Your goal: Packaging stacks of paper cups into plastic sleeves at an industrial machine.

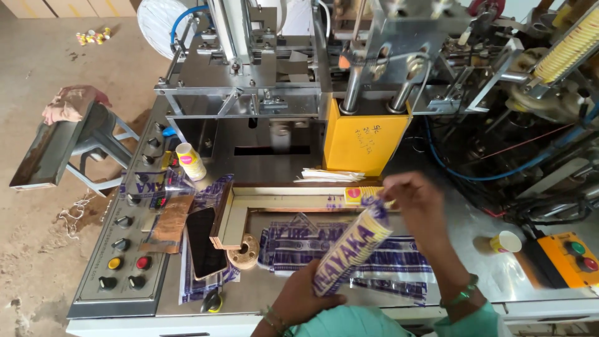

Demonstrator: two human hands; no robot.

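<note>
My left hand (307, 298) grips the lower end of a long stack of paper cups in a clear plastic sleeve (350, 253) printed in purple and yellow. My right hand (419, 206) pinches the sleeve's upper end, by a loose yellow cup stack (360, 193). More flat printed sleeves (399, 259) lie on the metal machine table (468, 218) under the stack. Both wrists carry bangles.
A yellow machine housing (365, 145) rises behind the hands. A phone (204, 242) and a wooden ring (244, 253) lie to the left. Further left is a control panel with knobs and buttons (125, 256). Single paper cups (191, 161) (506, 241), an orange button box (569, 257), a grey stool (68, 140).
</note>
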